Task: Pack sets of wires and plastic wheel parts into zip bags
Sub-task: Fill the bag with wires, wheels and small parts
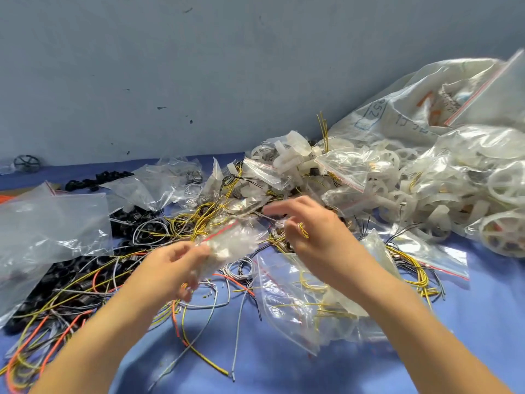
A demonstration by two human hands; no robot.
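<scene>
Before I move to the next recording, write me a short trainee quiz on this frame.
1. True or false: the left hand grips a small zip bag with a red strip.
2. Where is the pile of white plastic wheels? A. far left; B. on the person's right; C. under the forearms.
3. Fill in: the right hand pinches a ___ wire in its fingers.
Key: 1 true; 2 B; 3 yellow.
</scene>
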